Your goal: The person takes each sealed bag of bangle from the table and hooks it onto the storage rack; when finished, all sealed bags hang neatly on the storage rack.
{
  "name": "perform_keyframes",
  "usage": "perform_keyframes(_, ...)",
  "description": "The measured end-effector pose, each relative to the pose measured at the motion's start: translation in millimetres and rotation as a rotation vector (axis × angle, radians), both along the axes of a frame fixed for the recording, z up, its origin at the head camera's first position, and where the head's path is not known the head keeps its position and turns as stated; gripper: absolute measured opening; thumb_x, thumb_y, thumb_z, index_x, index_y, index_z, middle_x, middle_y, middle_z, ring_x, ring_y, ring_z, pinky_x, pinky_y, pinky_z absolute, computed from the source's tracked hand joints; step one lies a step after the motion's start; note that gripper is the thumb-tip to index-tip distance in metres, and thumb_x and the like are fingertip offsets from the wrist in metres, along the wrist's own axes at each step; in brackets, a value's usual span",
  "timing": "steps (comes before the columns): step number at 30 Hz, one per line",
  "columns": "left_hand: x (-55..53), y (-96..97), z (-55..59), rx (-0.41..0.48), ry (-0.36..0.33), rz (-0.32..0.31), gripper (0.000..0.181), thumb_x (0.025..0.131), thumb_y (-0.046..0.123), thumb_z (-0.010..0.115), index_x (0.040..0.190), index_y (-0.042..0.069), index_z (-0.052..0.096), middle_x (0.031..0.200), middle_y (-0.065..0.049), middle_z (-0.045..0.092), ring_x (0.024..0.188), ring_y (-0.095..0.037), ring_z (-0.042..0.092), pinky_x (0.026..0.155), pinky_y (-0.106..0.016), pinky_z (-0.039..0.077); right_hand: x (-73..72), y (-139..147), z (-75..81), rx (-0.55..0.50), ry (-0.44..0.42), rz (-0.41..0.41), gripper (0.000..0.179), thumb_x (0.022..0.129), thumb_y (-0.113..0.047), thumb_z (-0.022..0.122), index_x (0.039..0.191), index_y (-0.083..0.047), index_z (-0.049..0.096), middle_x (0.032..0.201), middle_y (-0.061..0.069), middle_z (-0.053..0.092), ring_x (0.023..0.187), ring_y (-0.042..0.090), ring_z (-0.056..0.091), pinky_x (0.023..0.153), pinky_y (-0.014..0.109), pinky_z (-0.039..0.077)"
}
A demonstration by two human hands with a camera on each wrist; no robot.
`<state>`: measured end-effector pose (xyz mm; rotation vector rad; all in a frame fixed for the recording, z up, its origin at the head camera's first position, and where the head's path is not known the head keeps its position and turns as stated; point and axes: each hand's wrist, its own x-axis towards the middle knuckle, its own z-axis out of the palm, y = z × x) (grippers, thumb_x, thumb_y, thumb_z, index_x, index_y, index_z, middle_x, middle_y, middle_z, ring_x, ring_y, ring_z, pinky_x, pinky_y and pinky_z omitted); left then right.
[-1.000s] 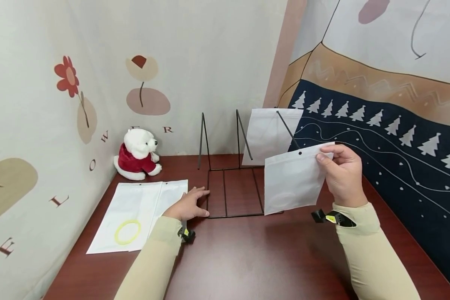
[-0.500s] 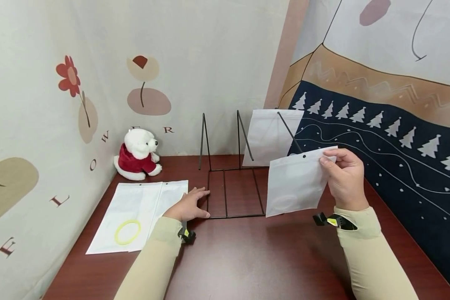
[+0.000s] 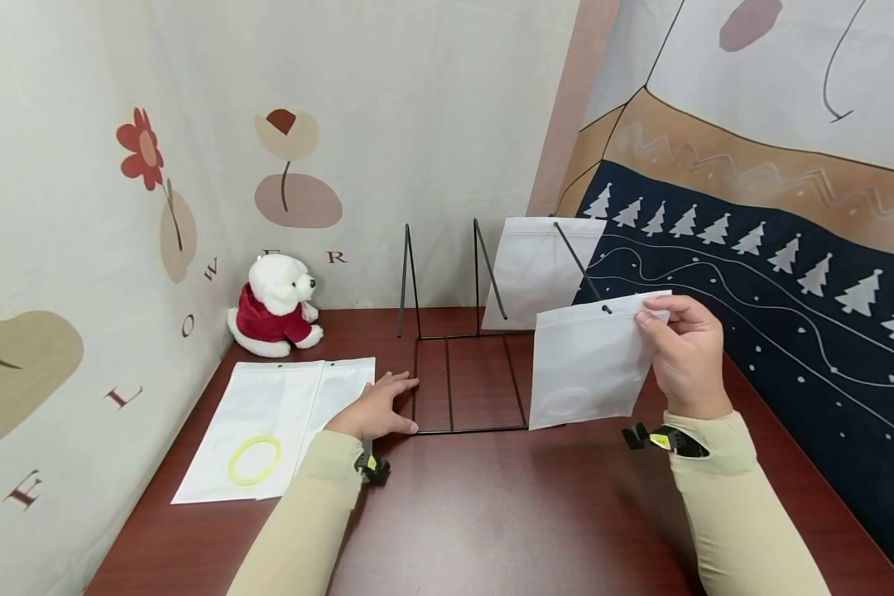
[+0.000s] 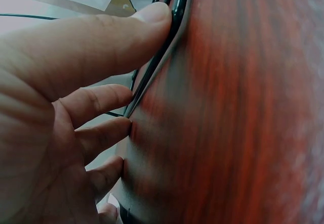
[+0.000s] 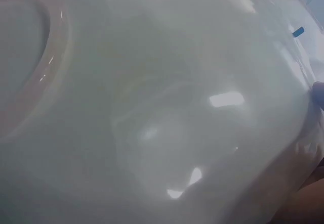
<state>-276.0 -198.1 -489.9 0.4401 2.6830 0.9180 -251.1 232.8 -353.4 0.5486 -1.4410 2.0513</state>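
Right hand: thumb and fingers pinch the top right corner of a white bag (image 3: 584, 364); hand (image 3: 685, 356) raised.
Held bag: upright at the front of the right-hand rod (image 3: 579, 263), whose tip pokes through its hole.
Left hand: fingers spread, unclenched, touching the left edge of the black wire rack (image 3: 449, 389); hand (image 3: 376, 407) low.
Behind: another white bag (image 3: 525, 277) hanging on that rod.
Left side: flat white bags (image 3: 223, 414), yellow ring (image 3: 233, 465), plush bear (image 3: 274, 310).

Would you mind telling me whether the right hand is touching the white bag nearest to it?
Touching: the head view shows the right hand pinching the white bag between thumb and fingers near a top corner.
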Motion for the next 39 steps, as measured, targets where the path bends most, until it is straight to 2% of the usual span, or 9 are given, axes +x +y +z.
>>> perform_keyframes(7, -0.2, -1.0, 0.6, -0.012, 0.0, 0.005, 0.083, 0.087, 0.019, 0.085, 0.159, 0.007, 0.046, 0.171, -0.017, 0.032, 0.162, -0.043, 0.011, 0.128, -0.068, 0.003, -8.0, -3.4, -2.8, 0.067, -0.063, -0.1, 0.015, 0.09, 0.017, 0.069, 0.103, 0.012, 0.075, 0.093, 0.006, 0.077, 0.074, 0.012, 0.068, 0.064, 0.019, 0.057)
perform_keyframes(14, -0.2, -0.1, 1.2, -0.016, -0.005, 0.002, 0.083, 0.087, 0.02, 0.085, 0.159, 0.007, 0.047, 0.171, -0.017, 0.032, 0.162, -0.044, 0.011, 0.128, -0.068, 0.003, -16.9, -7.7, -9.4, 0.041, -0.068, -0.126, 0.018, 0.09, 0.017, 0.071, 0.1, 0.005, 0.079, 0.096, 0.006, 0.077, 0.078, 0.013, 0.067, 0.065, 0.019, 0.056)
perform_keyframes(19, -0.1, 0.2, 1.5, -0.025, -0.003, 0.008, 0.083, 0.086, 0.02, 0.085, 0.159, 0.007, 0.047, 0.171, -0.017, 0.032, 0.162, -0.043, 0.011, 0.128, -0.068, 0.003, -22.7, -12.3, -15.2, 0.064, -0.072, -0.145, 0.017, 0.091, 0.015, 0.072, 0.103, 0.006, 0.079, 0.095, 0.004, 0.077, 0.075, 0.012, 0.066, 0.062, 0.018, 0.054)
perform_keyframes(22, 0.4, 0.3, 1.9, -0.027, -0.006, 0.01, 0.083, 0.087, 0.02, 0.085, 0.159, 0.007, 0.047, 0.171, -0.017, 0.032, 0.162, -0.043, 0.011, 0.128, -0.067, 0.003, -24.0, -15.6, -17.9, 0.088, -0.092, -0.183, 0.017, 0.091, 0.012, 0.073, 0.103, 0.002, 0.08, 0.097, 0.004, 0.077, 0.073, 0.011, 0.065, 0.061, 0.017, 0.052)
perform_keyframes(29, 2.0, 1.2, 3.7, -0.035, -0.01, 0.013, 0.083, 0.087, 0.02, 0.085, 0.159, 0.008, 0.047, 0.171, -0.016, 0.032, 0.162, -0.043, 0.011, 0.128, -0.067, 0.003, -25.7, -23.2, -19.8, 0.17, -0.126, -0.3, 0.015, 0.094, 0.002, 0.076, 0.106, -0.005, 0.082, 0.102, 0.004, 0.078, 0.06, 0.012, 0.05, 0.052, 0.018, 0.041)
perform_keyframes(32, 2.1, 1.4, 4.4, -0.04, -0.011, 0.015, 0.083, 0.087, 0.02, 0.085, 0.16, 0.008, 0.047, 0.171, -0.016, 0.032, 0.162, -0.043, 0.011, 0.128, -0.067, 0.003, -28.7, -25.6, -21.3, 0.139, -0.132, -0.303, 0.016, 0.094, 0.003, 0.075, 0.105, -0.006, 0.082, 0.105, 0.006, 0.078, 0.062, 0.012, 0.053, 0.054, 0.017, 0.045)
perform_keyframes(39, 2.9, 2.0, 5.9, -0.048, -0.005, 0.008, 0.083, 0.087, 0.021, 0.085, 0.16, 0.007, 0.046, 0.171, -0.017, 0.032, 0.162, -0.043, 0.012, 0.128, -0.067, 0.004, -37.8, -31.6, -27.8, 0.024, -0.119, -0.269, 0.019, 0.091, 0.01, 0.075, 0.103, -0.004, 0.082, 0.105, 0.006, 0.079, 0.074, 0.009, 0.064, 0.07, 0.016, 0.057)
